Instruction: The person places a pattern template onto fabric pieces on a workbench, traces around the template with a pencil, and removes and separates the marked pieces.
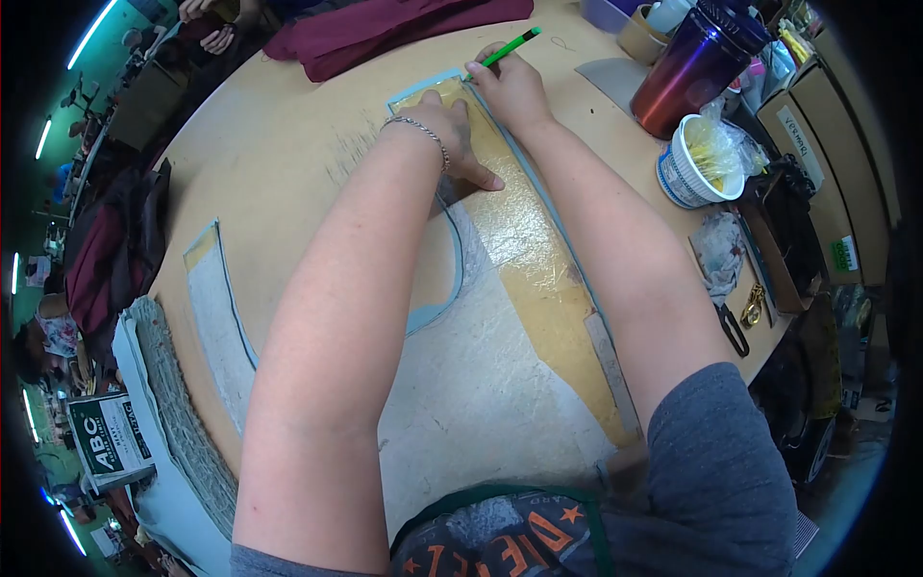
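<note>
A green pencil (511, 48) is held in my right hand (507, 85), its tip down at the top right corner of a pattern piece. My left hand (444, 135), with a chain bracelet at the wrist, lies spread on the tape-covered upper part of that pattern (452, 385). The pattern is grey-white with shiny yellow tape (514, 207), and light blue fabric (437, 313) shows along its edges. To the left, a narrow strip of the pattern (210, 288) also has blue along its edge.
Maroon fabric (394, 34) lies at the table's far edge. On the right stand a purple-red tumbler (687, 72), a white cup (685, 173) with a plastic bag, and black-handled scissors (733, 330). Folded grey-blue fabric (178, 404) is at the left edge. People are visible beyond.
</note>
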